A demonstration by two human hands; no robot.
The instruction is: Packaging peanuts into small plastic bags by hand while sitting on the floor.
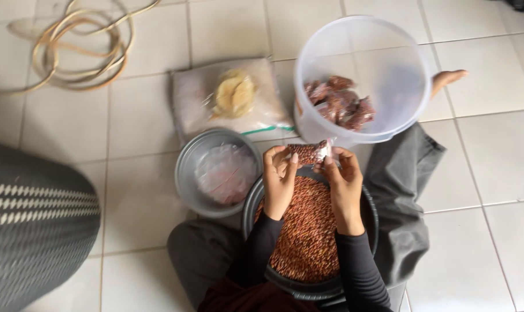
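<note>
Small clear plastic packet [309, 153] filled w/ reddish-brown peanuts, lumpy, approx. oblong, one end a flat clear flap w/ a bit of red at its edge. It sits pinched between both hands, held just above the far rim of the dark round basin [370, 215] in the person's lap. Left hand [280, 180]: grip closed on the packet's left end, thumb + fingers curled round it. Right hand [344, 184]: grip closed on the right end, fingertips on the clear flap. Both sleeves black.

Basin is heaped w/ loose peanuts [307, 231], same reddish-brown, skins on; too many to count.

Counts: 1 packet in hand. 1 dark basin. 1 big translucent white tub [389, 52] just beyond the hands, touching the right knee area, w/ several filled packets [340, 103] piled inside at the bottom – approx. 5-6, exact no. can't tell, they overlap. 1 grey metal bowl [187, 173] beside the basin on the left, holding a stack of empty clear bags [224, 172]; no. unclear. 1 flat plastic bag [189, 101] on the tile floor [493, 173] beyond the bowl, w/ a pale yellow bundle [234, 92] on top. 1 coil of tan hose [80, 49] far left corner. 1 grey striped rounded shape [34, 225] at left edge, can't tell what. 1 bare foot [446, 78] past the tub.
</note>
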